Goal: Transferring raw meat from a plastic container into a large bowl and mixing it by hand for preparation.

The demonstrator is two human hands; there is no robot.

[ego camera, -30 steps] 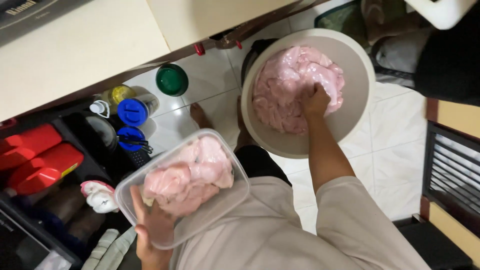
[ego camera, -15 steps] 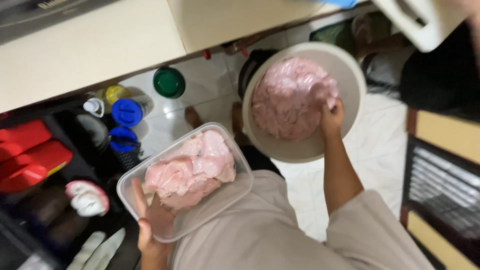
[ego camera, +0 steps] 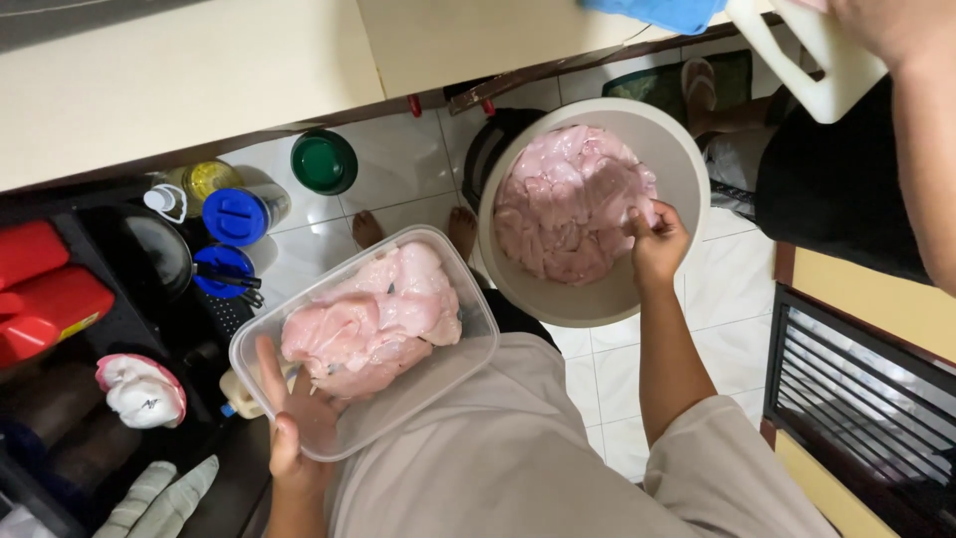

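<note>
two hands busy over white tiled floor by cream tabletop: left hand clamped under clear tub w/ raw chicken, right hand pinching meat in round bowl.

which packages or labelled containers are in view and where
Clear tub of raw meat: held by left hand, rectangular.
Red containers: far left, boxy, one with a yellow label.
Blue-lidded jars: floor, upper left, round.
Green lid: floor by the counter.
White jug: top right.
</note>
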